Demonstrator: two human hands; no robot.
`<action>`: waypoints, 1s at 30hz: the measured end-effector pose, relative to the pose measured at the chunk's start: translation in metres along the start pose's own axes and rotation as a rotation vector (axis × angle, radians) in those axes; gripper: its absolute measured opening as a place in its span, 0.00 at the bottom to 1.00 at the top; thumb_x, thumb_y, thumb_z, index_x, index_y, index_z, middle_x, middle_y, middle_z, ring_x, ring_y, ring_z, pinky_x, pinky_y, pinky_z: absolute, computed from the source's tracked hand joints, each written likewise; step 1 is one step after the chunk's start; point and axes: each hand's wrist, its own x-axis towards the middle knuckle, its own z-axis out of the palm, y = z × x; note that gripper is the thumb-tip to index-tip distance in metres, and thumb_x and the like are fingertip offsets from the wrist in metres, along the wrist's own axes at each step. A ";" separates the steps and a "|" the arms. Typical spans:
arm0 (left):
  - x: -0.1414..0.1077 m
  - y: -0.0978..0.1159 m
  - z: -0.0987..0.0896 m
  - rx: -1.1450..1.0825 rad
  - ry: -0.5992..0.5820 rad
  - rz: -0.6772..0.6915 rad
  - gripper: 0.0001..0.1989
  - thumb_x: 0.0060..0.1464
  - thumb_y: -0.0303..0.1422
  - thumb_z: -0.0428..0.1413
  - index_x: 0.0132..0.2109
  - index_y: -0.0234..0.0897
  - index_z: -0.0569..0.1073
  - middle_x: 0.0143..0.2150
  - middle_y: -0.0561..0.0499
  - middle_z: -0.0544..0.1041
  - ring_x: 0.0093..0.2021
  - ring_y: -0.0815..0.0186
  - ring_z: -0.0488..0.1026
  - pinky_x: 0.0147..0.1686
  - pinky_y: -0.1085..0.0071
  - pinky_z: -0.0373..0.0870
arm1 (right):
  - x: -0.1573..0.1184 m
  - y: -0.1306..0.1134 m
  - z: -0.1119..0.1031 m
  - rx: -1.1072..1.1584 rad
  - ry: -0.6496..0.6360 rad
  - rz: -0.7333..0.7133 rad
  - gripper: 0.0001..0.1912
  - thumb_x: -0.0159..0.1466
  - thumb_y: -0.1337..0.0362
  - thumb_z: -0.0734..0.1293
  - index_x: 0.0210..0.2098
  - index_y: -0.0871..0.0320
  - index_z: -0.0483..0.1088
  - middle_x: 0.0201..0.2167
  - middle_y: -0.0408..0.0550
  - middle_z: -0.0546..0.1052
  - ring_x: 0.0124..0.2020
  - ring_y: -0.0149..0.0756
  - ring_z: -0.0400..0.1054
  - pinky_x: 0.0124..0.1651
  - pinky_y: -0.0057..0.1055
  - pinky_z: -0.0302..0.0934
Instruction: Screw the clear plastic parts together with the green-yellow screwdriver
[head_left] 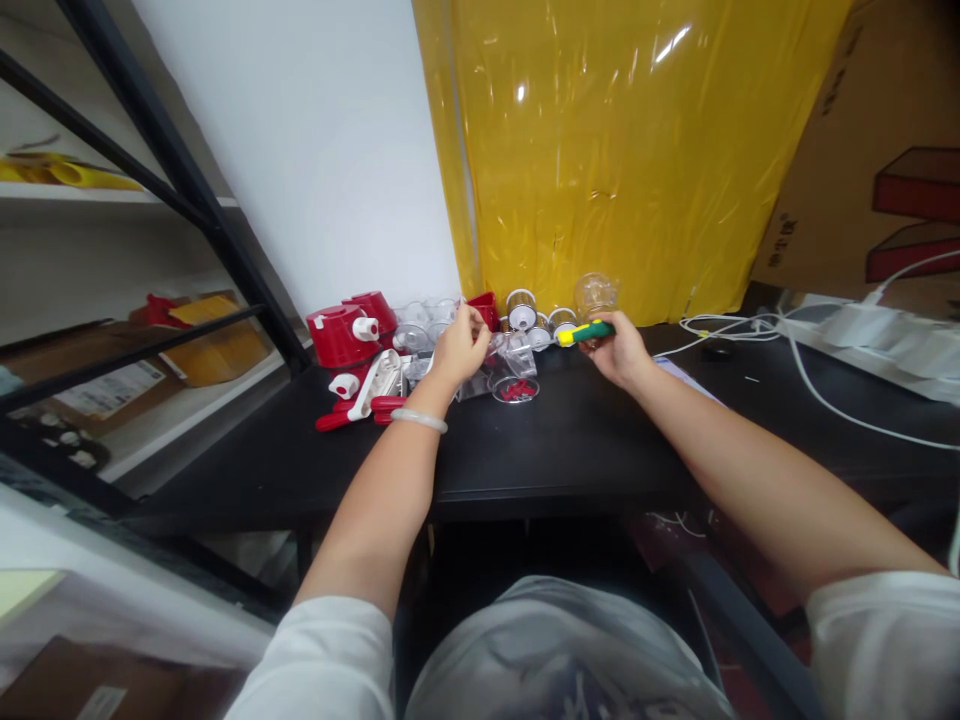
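My right hand (618, 350) is closed around a green and yellow screwdriver (585, 332), its tip end pointing left. My left hand (463, 345) has its fingers pinched together over the parts; whatever they hold is too small to make out. Between and below the hands, a clear round dish (516, 390) holds small red pieces. Beside it are clear plastic pieces (517, 352). Several metal-rimmed cylinders (520, 310) stand behind, and a clear round container (597, 293) is just behind my right hand.
Red housings (341, 337) and red-and-white handles (375, 385) lie on the black table (555, 450) at the left. White cables (806, 365) and a power strip (870, 330) are at the right. A yellow plastic curtain (600, 150) hangs behind, with a black-framed shelf at the far left.
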 end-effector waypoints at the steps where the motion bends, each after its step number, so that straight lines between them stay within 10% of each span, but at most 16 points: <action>1: 0.000 0.000 0.000 -0.003 -0.001 -0.002 0.07 0.61 0.31 0.52 0.46 0.40 0.66 0.39 0.46 0.79 0.40 0.57 0.77 0.46 0.59 0.71 | 0.000 0.001 -0.001 -0.030 -0.002 -0.016 0.15 0.62 0.53 0.69 0.28 0.54 0.63 0.18 0.37 0.64 0.18 0.27 0.57 0.24 0.26 0.62; 7: -0.001 0.002 -0.001 -0.003 -0.006 -0.013 0.06 0.61 0.31 0.52 0.46 0.40 0.66 0.40 0.46 0.79 0.41 0.56 0.78 0.47 0.58 0.72 | 0.002 0.007 -0.002 -0.139 -0.013 -0.072 0.21 0.60 0.46 0.71 0.27 0.53 0.61 0.12 0.32 0.53 0.14 0.26 0.49 0.21 0.26 0.58; 17: 0.000 0.002 -0.001 -0.001 0.001 -0.019 0.07 0.61 0.32 0.52 0.46 0.40 0.66 0.39 0.47 0.79 0.40 0.57 0.77 0.47 0.59 0.71 | 0.004 0.005 -0.001 0.030 0.037 -0.097 0.13 0.50 0.64 0.74 0.25 0.55 0.64 0.22 0.37 0.67 0.23 0.26 0.62 0.24 0.24 0.62; 25: 0.000 0.001 0.000 -0.016 0.001 -0.017 0.07 0.61 0.31 0.53 0.46 0.41 0.66 0.39 0.46 0.79 0.42 0.55 0.78 0.48 0.57 0.71 | 0.004 0.008 -0.004 -0.140 -0.030 -0.148 0.25 0.57 0.42 0.73 0.26 0.53 0.61 0.12 0.32 0.54 0.13 0.26 0.49 0.20 0.28 0.57; 30: 0.000 0.000 0.000 -0.012 0.005 0.003 0.06 0.61 0.32 0.52 0.46 0.40 0.65 0.39 0.45 0.79 0.41 0.55 0.78 0.46 0.56 0.72 | 0.000 0.005 -0.001 -0.055 -0.015 -0.110 0.20 0.55 0.55 0.76 0.25 0.53 0.60 0.13 0.32 0.58 0.15 0.24 0.51 0.24 0.25 0.60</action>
